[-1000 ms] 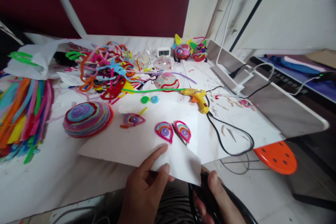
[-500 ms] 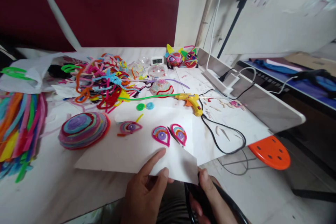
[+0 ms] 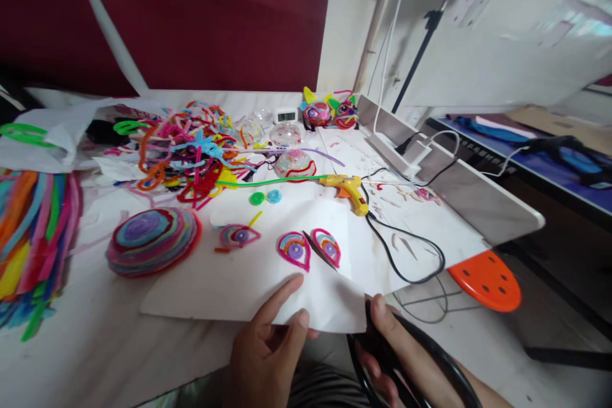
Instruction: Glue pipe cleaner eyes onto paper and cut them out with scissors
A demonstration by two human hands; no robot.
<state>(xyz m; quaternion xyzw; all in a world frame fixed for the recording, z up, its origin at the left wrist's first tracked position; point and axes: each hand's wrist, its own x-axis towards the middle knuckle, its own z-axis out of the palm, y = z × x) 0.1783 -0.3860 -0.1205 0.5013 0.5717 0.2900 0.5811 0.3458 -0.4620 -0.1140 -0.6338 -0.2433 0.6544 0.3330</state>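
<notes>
My left hand pinches the near edge of a white sheet of paper, thumb on top and other fingers underneath. My right hand grips black-handled scissors. One dark blade pokes up through the sheet between two pink-rimmed pipe-cleaner eyes, the left eye and the right eye; the rest of the blades is hidden by the paper. A third eye lies farther left, beside a short yellow piece. Small green and blue coils sit beyond the sheet.
A yellow glue gun with a black cord lies beyond the paper. Left are a striped dome, bundled pipe cleaners and a tangled heap. Two colourful masks and a small clock stand behind. An orange stool is right.
The scissors and my right hand have shifted slightly right, and the handles look spread wider. The blade shows a little more between the eyes. My left hand keeps its hold on the paper.
</notes>
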